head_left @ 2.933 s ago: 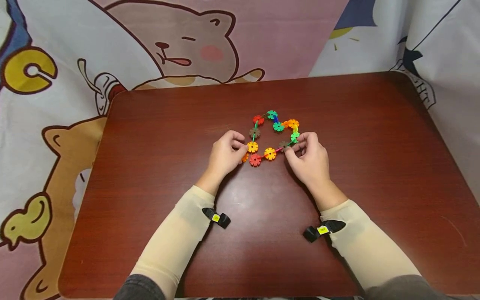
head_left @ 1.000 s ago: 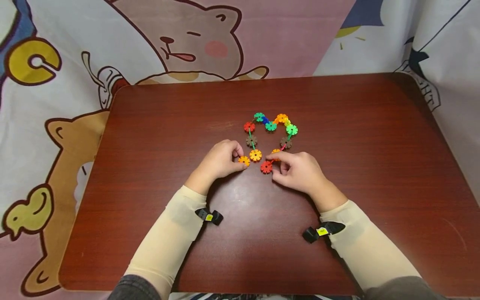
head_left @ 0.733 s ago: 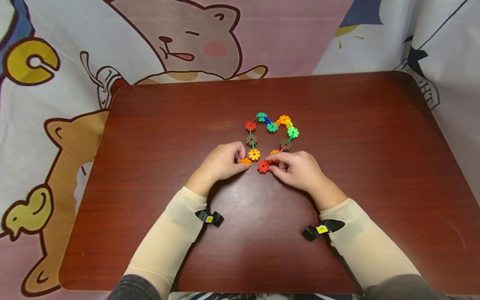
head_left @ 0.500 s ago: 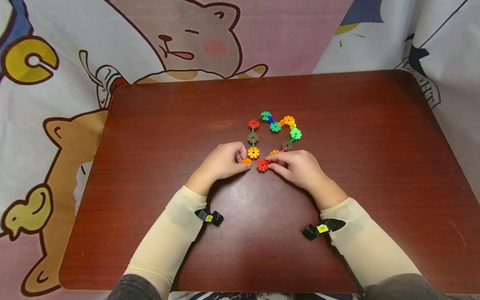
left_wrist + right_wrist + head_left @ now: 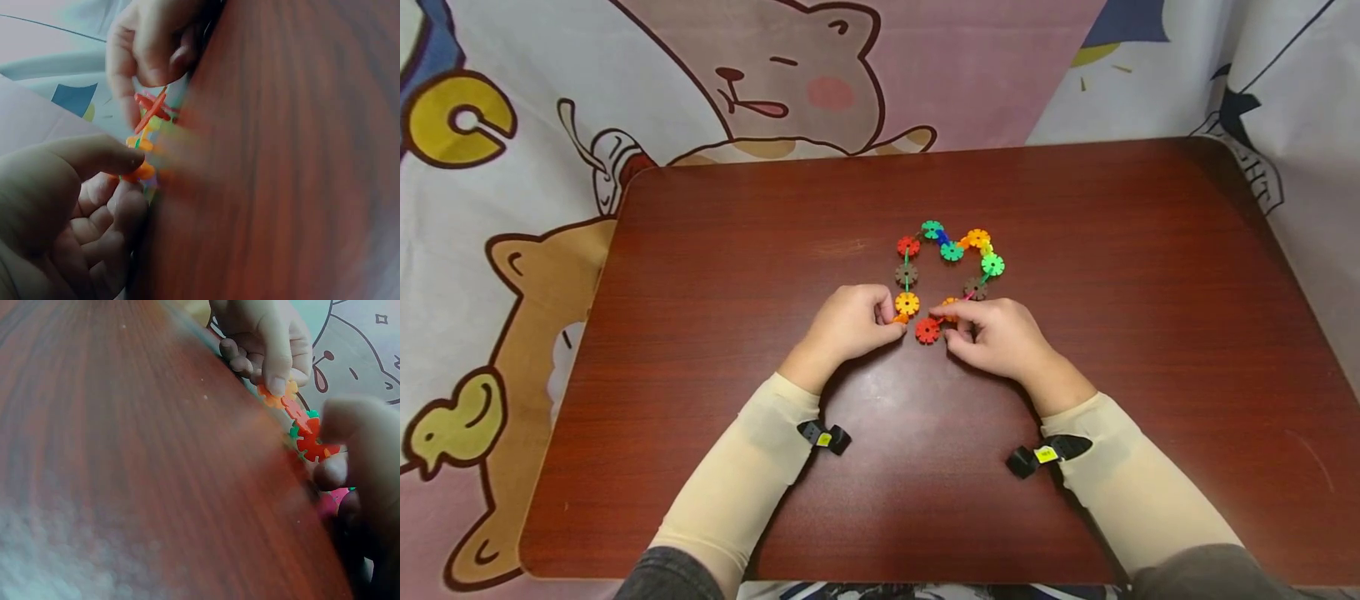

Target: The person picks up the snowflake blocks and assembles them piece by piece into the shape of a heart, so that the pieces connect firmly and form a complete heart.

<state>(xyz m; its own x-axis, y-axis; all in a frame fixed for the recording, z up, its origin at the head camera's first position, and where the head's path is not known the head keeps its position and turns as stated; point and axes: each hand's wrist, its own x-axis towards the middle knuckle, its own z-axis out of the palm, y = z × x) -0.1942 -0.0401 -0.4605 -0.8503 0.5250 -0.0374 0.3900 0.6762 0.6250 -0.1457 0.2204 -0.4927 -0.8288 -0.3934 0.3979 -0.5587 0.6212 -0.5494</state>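
A chain of colourful notched plastic snowflake discs forms a heart-like outline on the brown table (image 5: 1150,350). My left hand (image 5: 853,321) pinches an orange disc (image 5: 901,318) edge-on between thumb and index finger, close against the yellow-orange disc (image 5: 907,303) at the lower left. With index finger and thumb at the chain's lower right end, my right hand (image 5: 1000,333) holds it around a red disc (image 5: 927,331). In the right wrist view, the red disc (image 5: 314,441) shows between those fingers. An orange disc (image 5: 951,307) is partly hidden behind the right index finger.
Beyond the hands the chain continues with a brown disc (image 5: 906,274), a red disc (image 5: 908,246) and green discs (image 5: 952,251). A cartoon-print cloth (image 5: 970,75) hangs behind the table's far edge. Each wrist carries a small black camera (image 5: 824,437).
My left hand has brought the orange disc rightward, up to the yellow-orange one, turning it edge-on. My right hand has shifted from the brown disc down to the red one; the outline's bottom has parted.
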